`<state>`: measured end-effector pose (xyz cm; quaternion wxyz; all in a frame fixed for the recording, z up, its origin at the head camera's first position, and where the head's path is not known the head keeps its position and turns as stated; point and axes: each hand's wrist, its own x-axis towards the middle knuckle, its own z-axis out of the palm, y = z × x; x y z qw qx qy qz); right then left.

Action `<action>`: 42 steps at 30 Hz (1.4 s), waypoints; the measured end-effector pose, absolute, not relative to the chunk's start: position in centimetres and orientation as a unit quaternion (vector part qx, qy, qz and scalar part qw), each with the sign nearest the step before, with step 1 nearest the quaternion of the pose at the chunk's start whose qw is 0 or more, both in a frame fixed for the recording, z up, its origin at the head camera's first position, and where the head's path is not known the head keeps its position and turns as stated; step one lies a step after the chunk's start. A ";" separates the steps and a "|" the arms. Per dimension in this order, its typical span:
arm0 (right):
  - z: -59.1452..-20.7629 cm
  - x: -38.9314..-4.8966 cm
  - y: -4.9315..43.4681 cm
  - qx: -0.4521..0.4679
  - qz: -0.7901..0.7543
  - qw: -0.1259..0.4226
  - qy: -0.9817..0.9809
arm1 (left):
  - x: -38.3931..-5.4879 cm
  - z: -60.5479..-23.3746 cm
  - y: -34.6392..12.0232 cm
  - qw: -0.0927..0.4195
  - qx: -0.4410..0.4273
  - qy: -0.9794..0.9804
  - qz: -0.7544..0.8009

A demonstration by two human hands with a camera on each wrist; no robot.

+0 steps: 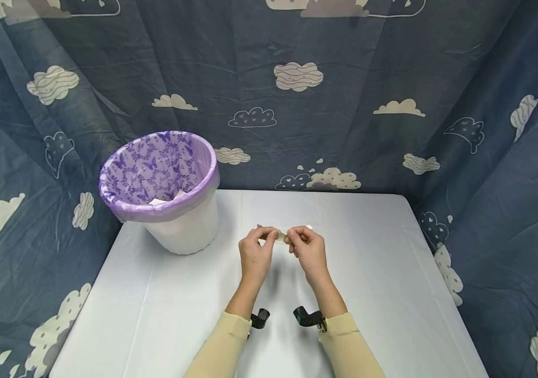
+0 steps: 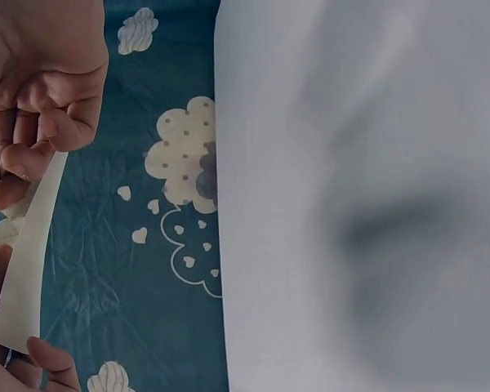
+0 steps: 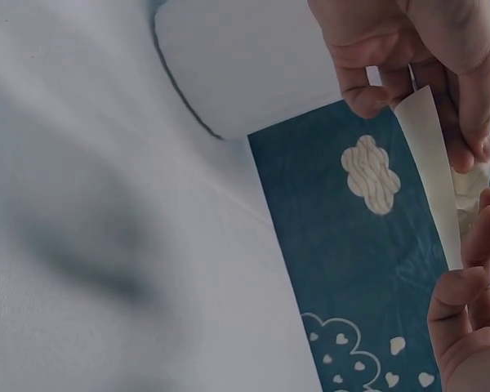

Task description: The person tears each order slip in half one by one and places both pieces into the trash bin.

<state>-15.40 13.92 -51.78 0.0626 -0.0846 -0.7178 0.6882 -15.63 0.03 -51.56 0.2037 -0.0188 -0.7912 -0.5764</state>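
Note:
A small cream strip of paper [image 1: 281, 238], bent lengthwise, is stretched between my two hands above the table. My left hand [image 1: 255, 255] pinches one end between thumb and fingers. The other end is pinched by my right hand [image 1: 308, 251]. In the left wrist view the strip [image 2: 28, 261] runs from the left hand at the bottom up to the right hand [image 2: 49, 98]. From the right wrist, a crumpled pale part [image 3: 471, 184] shows behind the smooth strip [image 3: 431, 151], close to the fingertips. Fingers partly hide both ends.
At the table's back left stands a white bin [image 1: 181, 231] with a purple butterfly-print liner [image 1: 165, 163]; white pieces [image 1: 157, 201] lie inside it. A white cloth covers the table [image 1: 382, 294]. Dark blue curtains [image 1: 325, 131] with cloud prints hang behind and beside it.

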 end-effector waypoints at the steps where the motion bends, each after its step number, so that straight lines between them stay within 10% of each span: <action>1: -51.7 -15.4 13.9 -0.085 0.689 0.062 -0.717 | -15.6 -51.5 0.0 0.200 -0.012 -0.790 -0.579; 42: -52.1 -15.4 14.6 -0.104 0.746 0.081 -0.653 | -16.2 -52.0 -1.3 0.183 0.040 -0.769 -0.612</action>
